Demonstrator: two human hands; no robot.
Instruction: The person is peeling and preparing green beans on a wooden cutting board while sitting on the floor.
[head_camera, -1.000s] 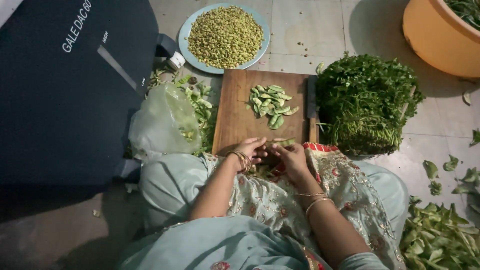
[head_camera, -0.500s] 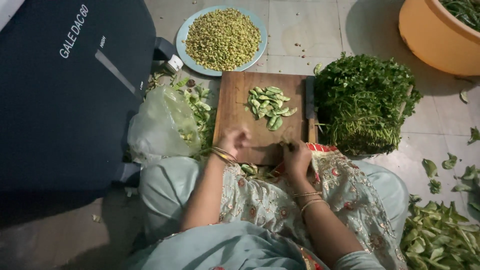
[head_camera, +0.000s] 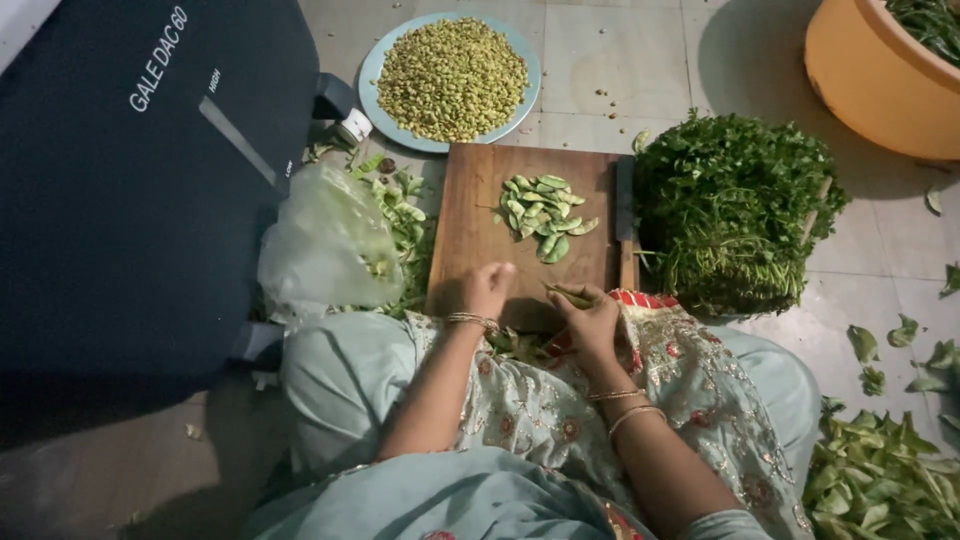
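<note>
Tiled floor, wooden chopping board (head_camera: 470, 235) as reference. Right hand (head_camera: 590, 320) pinches green bean pod (head_camera: 568, 294) at board's near edge; left hand (head_camera: 487, 288) loosely curled, empty, beside it. Pod pile (head_camera: 541, 212) mid-board; plate of shelled beans (head_camera: 452, 68) beyond.

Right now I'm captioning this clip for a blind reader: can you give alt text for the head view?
Seen from above, a seated person's right hand holds a green bean pod over a wooden cutting board, the left hand resting on the board's near edge. A pile of empty pods lies on the board, with a plate of shelled beans beyond and leafy greens to the right.
</note>
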